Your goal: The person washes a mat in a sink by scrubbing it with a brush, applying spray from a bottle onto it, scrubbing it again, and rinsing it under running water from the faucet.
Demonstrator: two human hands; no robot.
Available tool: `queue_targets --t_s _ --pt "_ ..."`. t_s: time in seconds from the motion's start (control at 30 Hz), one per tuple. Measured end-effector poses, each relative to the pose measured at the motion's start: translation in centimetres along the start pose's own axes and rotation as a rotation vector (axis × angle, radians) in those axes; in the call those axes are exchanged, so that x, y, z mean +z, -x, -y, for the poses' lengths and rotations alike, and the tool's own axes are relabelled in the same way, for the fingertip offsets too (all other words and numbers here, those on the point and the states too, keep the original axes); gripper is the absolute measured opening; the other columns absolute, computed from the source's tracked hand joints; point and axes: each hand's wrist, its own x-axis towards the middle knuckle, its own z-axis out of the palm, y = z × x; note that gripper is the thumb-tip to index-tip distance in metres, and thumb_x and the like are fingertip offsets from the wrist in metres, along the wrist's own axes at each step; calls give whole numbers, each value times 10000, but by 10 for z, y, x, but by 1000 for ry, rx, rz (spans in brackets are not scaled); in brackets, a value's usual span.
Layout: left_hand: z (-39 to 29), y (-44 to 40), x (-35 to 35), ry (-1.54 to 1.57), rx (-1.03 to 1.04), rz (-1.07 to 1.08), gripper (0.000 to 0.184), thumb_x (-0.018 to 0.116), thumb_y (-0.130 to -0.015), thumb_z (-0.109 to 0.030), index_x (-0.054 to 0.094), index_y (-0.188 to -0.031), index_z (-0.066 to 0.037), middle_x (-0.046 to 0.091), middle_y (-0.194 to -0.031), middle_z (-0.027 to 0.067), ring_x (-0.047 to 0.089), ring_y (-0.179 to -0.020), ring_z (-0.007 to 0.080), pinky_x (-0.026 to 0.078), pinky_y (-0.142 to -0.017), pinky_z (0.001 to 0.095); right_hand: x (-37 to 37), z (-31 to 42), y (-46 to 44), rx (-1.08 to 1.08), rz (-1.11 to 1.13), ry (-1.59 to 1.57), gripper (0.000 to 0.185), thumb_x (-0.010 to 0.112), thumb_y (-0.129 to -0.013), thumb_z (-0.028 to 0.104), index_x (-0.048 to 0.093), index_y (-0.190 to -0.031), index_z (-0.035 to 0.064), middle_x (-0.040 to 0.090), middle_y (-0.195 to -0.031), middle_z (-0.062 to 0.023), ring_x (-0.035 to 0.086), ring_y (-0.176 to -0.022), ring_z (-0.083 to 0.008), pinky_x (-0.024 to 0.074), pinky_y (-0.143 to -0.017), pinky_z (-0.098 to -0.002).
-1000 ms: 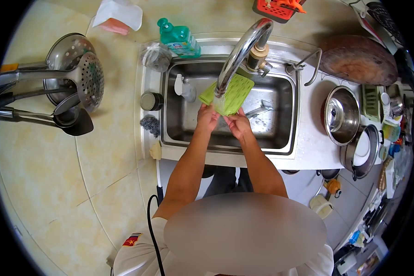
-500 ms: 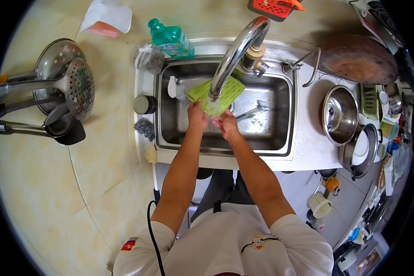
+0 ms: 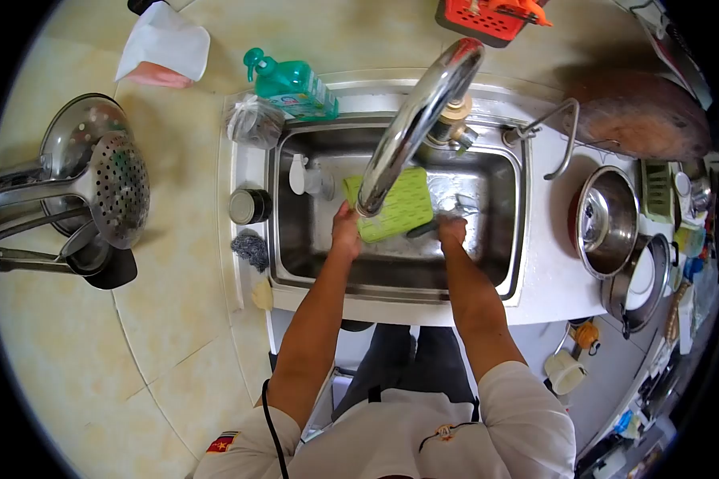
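Inside the steel sink (image 3: 391,281), a light green cloth (image 3: 395,211) with darker dashes lies spread under the faucet (image 3: 415,120). My left hand (image 3: 345,230) grips its left edge. To the right, my right hand (image 3: 452,231) is closed around a T-shaped squeegee (image 3: 423,230); its dark handle end pokes out toward the cloth, and the hand covers much of the rest. A small clear spray bottle (image 3: 315,182) with a white head lies at the sink's left side.
Left of the sink stand a green pump bottle (image 3: 295,86), a lidded jar (image 3: 250,206) and a steel wool pad (image 3: 250,250). Metal bowls (image 3: 607,223) and a round wooden board (image 3: 639,116) are on the right. Skimmers and ladles (image 3: 120,191) hang at far left.
My right hand has let go of the cloth, moved right and closed on the squeegee. The cloth has shifted slightly right and down, with my left hand still on it.
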Motion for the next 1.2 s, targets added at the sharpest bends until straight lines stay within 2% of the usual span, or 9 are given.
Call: queue_targets --t_s 0.23,0.43,0.5,0.67,0.77,0.97,1.07,1.13,1.2 --pt "-1 -3 5 -79 -4 36 350 502 -1028 -129 510 -1369 -48 637 -1203 53 616 -1031 175 503 -889 329 -17 -13 17 -243 -10 -426 505 663 -885 245 473 -1255 -41 651 -1049 -220 670 -850 -338 538 -789 -426" --pt "-6 8 22 -85 -43 98 389 495 -1021 -96 494 -1410 -95 634 -1237 44 625 -1044 171 519 -895 325 -30 64 150 -559 553 -466 670 584 -958 148 280 -1553 188 624 -924 -91 597 -588 -175 509 -497 -329" --pt "2 5 14 -131 2 136 338 513 -1004 -110 522 -1342 -118 641 -1178 26 635 -988 152 511 -794 301 -13 75 141 -1131 64 -244 684 589 -947 127 276 -1553 181 660 -933 -130 628 -612 -235 532 -566 -362" --pt "3 19 7 -212 -23 114 458 487 -984 -14 471 -1433 -103 625 -1273 48 632 -1066 179 526 -905 318 -56 90 111 -424 310 209 670 589 -940 169 302 -1544 204 629 -1143 -238 605 -1101 -371 466 -983 -422" --pt "2 13 3 -219 -7 182 443 486 -979 -4 491 -1412 -96 632 -1259 56 633 -1061 177 528 -891 318 -39 84 141 -1100 197 -105 668 575 -938 190 300 -1545 224 624 -1130 -253 604 -1085 -401 473 -969 -439" --pt "10 3 -8 -193 -18 201 268 515 -996 -118 562 -1260 -110 637 -1126 28 645 -982 180 567 -752 349 -43 83 97 -511 287 292 652 554 -959 231 280 -1551 223 649 -1019 -250 661 -898 -309 525 -849 -403" --pt "8 -3 -9 -194 -41 232 303 522 -1000 -141 549 -1302 -130 637 -1169 23 643 -1001 181 566 -788 356 1 45 76 -794 562 -719 621 554 -951 233 335 -1530 188 663 -1064 -237 679 -892 -318 540 -827 -394" --pt "1 1 3 -78 -72 177 271 501 -988 -103 598 -1241 -97 676 -1128 55 668 -968 200 558 -810 356 -7 51 125 -1206 -83 68 612 554 -934 242 371 -1517 203 659 -1141 -210 673 -943 -324 545 -812 -400" --pt "-7 -8 11 -56 -60 175 264 486 -985 -96 621 -1211 -82 694 -1115 72 682 -953 212 554 -822 362 -20 35 89 -802 193 114 612 555 -926 240 381 -1510 182 681 -1080 -218 682 -889 -346 551 -790 -417"
